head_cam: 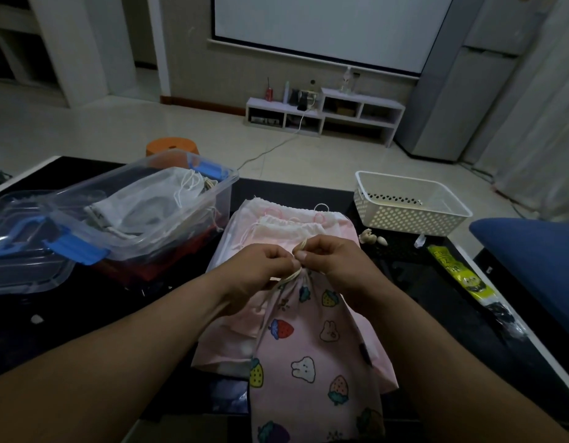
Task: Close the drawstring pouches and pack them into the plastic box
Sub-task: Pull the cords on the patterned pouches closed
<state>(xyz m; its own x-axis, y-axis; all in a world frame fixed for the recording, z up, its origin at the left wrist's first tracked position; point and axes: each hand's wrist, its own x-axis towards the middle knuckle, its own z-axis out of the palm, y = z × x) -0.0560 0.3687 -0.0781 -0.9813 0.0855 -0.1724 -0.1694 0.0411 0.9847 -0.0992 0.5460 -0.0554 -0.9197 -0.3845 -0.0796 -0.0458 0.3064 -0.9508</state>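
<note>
Head view, and both hands are right at the neck of the printed pouch (312, 356), the pink one with strawberries and rabbits. The left hand (264, 263) pinches the cream drawstring (294, 274) at the gathered mouth, and the right hand (327, 257) pinches the same cord just beside it, thumb on top, with a loop sticking up between the two. The mouth of that pouch is bunched tight under the fingers. It lies lengthwise on a stack of pale pink pouches (276, 225) in the middle of the dark table (436, 298).

Over on the left sits the clear plastic box (212, 199) with blue clips, open, with a white pouch (142, 203) and its cords inside. Its clear lid (21, 251) lies just beside it, nearer the table's left edge. On the right, a white perforated basket (407, 203), well apart from the hands, and a yellow-green packet (459, 276) near the table's right edge
</note>
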